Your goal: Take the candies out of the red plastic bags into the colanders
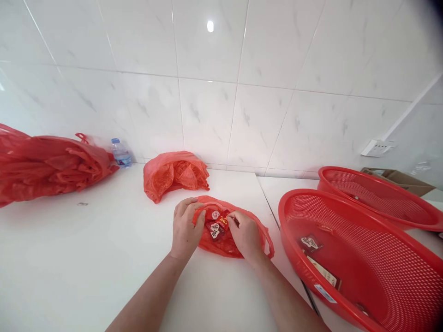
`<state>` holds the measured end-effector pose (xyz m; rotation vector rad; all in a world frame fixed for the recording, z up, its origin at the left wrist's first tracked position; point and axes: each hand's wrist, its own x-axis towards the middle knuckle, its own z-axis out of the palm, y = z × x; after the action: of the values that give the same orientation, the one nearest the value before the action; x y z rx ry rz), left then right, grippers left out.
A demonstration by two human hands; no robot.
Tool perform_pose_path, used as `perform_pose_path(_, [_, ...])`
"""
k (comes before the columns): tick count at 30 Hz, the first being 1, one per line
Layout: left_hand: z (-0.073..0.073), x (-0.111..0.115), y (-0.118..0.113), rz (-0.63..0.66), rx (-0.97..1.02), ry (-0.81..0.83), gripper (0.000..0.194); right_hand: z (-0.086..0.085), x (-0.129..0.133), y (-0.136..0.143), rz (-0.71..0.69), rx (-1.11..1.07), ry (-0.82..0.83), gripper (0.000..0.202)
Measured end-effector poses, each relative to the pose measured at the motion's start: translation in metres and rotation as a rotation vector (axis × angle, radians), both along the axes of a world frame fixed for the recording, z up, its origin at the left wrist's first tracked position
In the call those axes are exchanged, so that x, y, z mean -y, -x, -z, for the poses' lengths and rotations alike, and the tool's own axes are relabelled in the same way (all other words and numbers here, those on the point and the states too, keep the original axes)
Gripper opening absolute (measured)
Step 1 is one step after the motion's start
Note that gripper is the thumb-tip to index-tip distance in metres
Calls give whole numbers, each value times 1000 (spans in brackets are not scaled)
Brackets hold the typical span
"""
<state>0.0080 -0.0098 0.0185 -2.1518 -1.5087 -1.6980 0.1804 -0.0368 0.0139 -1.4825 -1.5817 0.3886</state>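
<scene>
A red plastic bag (221,249) lies open on the white table, with several small red and dark packets (215,230) inside its mouth. My left hand (186,228) is closed on the left edge of the bag, fingers bent over the rim. Over the bag's right part, my right hand (245,233) pinches a small red packet (223,221) between thumb and forefinger. The bag's handle loop sticks out to the right, beside my right wrist.
A large red basket (290,249) with a few packets stands at the right, another red basket (380,184) and a cardboard box (404,180) behind it. A crumpled red bag (176,173), a water bottle (121,153) and a big red bag bundle (58,166) sit near the tiled wall.
</scene>
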Motion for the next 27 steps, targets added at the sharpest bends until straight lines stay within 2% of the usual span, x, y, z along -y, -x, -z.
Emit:
perform_pose_path(2, [-2, -3, 4, -81, -54, -12, 19, -4, 2, -1, 46, 75, -103, 21])
perform_pose_path(4, [-1, -6, 11, -124, -96, 47, 31, -11, 2, -3, 99, 144, -229, 21])
perform_pose_path(6, [2, -6, 19, -121, -137, 153, 49, -19, 4, -7, 161, 227, -343, 20])
perform_pose_path(8, [5, -1, 31, -83, -174, 294, 66, -25, 10, -11, 227, 324, -386, 24])
perform_pose_path(11, [5, 11, 52, -51, -173, 505, 69, -18, 31, -16, 290, 411, -326, 44])
perform_pose_path(13, [1, 18, 65, -24, -108, 598, 60, -3, 51, -20, 294, 382, -242, 56])
perform_pose_path(16, [-13, 21, 75, 61, 61, 658, 52, 23, 75, -26, 299, 223, -70, 68])
perform_pose_path(18, [-27, 19, 74, 131, 181, 674, 54, 28, 80, -31, 303, 103, 57, 62])
perform_pose_path(19, [-35, 17, 72, 175, 237, 676, 56, 24, 81, -33, 284, 56, 119, 51])
perform_pose_path(21, [-57, 15, 66, 261, 350, 639, 59, 3, 79, -38, 199, -8, 201, 20])
perform_pose_path(22, [-69, 15, 64, 304, 410, 589, 58, -13, 79, -39, 146, -34, 208, 14])
perform_pose_path(25, [-113, 26, 60, 408, 557, 343, 52, -74, 84, -41, 134, -178, 80, 24])
perform_pose_path(27, [-140, 38, 61, 419, 597, 189, 47, -112, 90, -42, 148, -319, -36, 26])
